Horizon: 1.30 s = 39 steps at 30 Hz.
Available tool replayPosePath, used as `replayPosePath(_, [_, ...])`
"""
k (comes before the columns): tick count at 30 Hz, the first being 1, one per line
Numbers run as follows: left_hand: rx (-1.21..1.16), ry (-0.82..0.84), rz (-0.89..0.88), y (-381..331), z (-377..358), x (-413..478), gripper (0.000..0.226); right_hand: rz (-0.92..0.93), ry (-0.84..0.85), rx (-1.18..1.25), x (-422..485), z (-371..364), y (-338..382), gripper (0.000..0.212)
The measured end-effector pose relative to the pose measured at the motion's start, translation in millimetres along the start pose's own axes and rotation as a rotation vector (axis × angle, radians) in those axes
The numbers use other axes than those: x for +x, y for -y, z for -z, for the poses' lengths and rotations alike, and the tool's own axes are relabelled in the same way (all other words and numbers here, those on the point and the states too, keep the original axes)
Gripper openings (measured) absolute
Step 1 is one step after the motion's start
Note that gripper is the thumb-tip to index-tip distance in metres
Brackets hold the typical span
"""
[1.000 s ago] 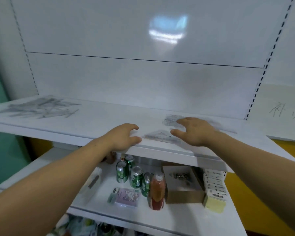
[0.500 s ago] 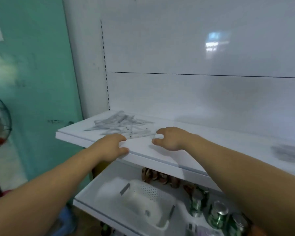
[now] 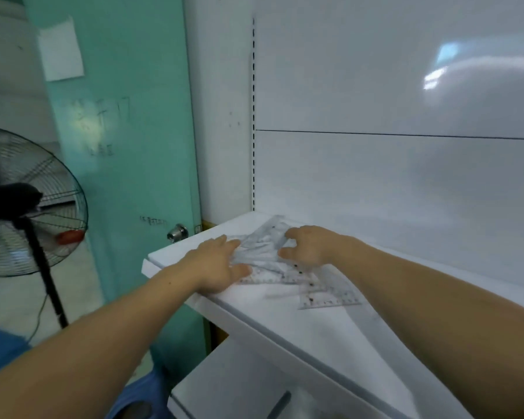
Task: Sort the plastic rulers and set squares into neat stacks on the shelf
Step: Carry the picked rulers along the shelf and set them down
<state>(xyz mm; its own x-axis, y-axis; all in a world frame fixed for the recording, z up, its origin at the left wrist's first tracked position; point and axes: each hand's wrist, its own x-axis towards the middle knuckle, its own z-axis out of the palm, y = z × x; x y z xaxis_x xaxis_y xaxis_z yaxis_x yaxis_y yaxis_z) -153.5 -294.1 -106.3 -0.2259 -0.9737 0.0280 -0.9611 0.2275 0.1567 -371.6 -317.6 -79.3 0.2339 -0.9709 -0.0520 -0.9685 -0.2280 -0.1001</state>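
Left hand (image 3: 218,264): laid flat, palm down, on the left side of the pile. Fingers are straight and a little spread, the thumb is out toward the near side, and the fingertips rest on the clear plastic.
Right hand (image 3: 310,244): arched over the right side of the pile, fingers bent, with thumb and fingertips down on the plastic. Whether it pinches a piece or only presses cannot be told.
Pile of rulers and set squares (image 3: 262,251): clear plastic with printed scales, jumbled and overlapping at crossed angles. It lies between the two hands at the far left end of the shelf, near the back panel. The pieces are blurred and cannot be counted.
Set square (image 3: 327,297): clear triangle at the near right edge of the pile, lying flat on the shelf. Its scaled edge faces the near side and its far corner runs under or over its neighbours; which cannot be told.
Shelf (image 3: 330,337): white, upper level, with bare surface showing near and right of the pile.
Lower shelf (image 3: 239,385): white, below and nearer.
Back panel (image 3: 406,182): white and glossy, with one horizontal seam, a light reflection at upper right and a slotted upright at its left edge.
Door (image 3: 127,164): teal, left of the shelving, with a metal knob (image 3: 178,232) just left of the shelf corner.
Fan (image 3: 28,204): black pedestal type with a wire guard, standing on the floor at far left.
Paper sheet (image 3: 61,49): white, fixed at upper left.
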Motion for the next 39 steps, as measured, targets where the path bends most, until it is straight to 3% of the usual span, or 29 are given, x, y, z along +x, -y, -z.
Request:
replayPosePath(6, [0.055, 0.085, -0.046, 19, 2, 28, 0.073, -0.037, 0.058, -0.017, 57, -9, 10, 0.084])
replayPosePath(11, [-0.078, 0.005, -0.242, 29, 9, 41, 0.040, -0.020, 0.015, 0.015, 67, 2, 19, 0.058])
replayPosePath(17, [-0.217, 0.029, -0.400, 44, 12, 55, 0.029, -0.152, -0.040, 0.018, 56, 7, 33, 0.042])
replayPosePath(22, [-0.176, 0.012, -0.406, 47, 6, 71, 0.056, -0.379, -0.177, 0.099, 41, -7, 29, 0.040])
replayPosePath(29, [-0.251, 0.031, -0.514, 50, 5, 71, 0.032, -0.569, -0.288, 0.246, 2, -17, 29, 0.036])
replayPosePath(32, [-0.287, 0.005, -0.527, 51, 5, 68, 0.032, -0.597, -0.226, 0.157, -13, -15, 32, 0.049])
replayPosePath(39, [-0.399, 0.034, -0.498, 49, 6, 69, 0.044, -0.643, -0.275, 0.084, -39, -9, 31, 0.032])
